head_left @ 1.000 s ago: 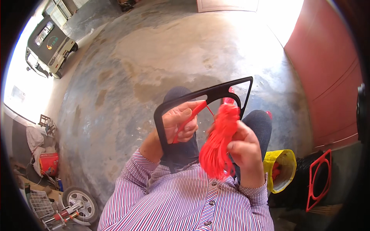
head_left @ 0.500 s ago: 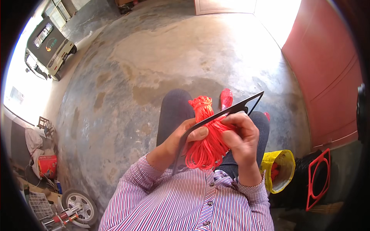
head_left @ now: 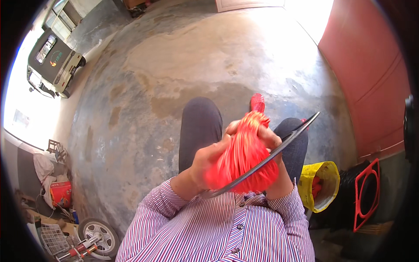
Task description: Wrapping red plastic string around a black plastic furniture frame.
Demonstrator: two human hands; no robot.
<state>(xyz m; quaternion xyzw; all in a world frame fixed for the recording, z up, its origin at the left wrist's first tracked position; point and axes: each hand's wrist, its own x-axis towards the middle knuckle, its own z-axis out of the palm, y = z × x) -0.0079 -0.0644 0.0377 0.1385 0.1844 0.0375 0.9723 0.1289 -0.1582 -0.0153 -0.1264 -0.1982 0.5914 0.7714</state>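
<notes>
A thick bundle of glossy red cord (head_left: 244, 153) hangs in loops above my lap. From its left side my left hand (head_left: 207, 159) grips it, with fingertips near its upper part. My right hand (head_left: 270, 137) is wrapped round the upper right of the bundle; most of its fingers are hidden behind the cord. A flat black frame (head_left: 279, 148), seen nearly edge-on, slants across the front of the bundle, up toward the right. How it is joined to the cord cannot be made out. The lower cord ends are blurred.
A yellow bag (head_left: 309, 185) with red stuff inside stands by my right knee. Beside it are black plastic and a red frame with a round opening (head_left: 358, 203). At the left lie a wheel (head_left: 101, 238) and a red-and-white sack (head_left: 61, 194). A three-wheeled vehicle (head_left: 54, 61) stands farther off.
The bundle has swung up and right, its gathered top turning away. My right hand has gone from plucking at the strands to gripping the bundle's upper side. The black frame has tilted to edge-on.
</notes>
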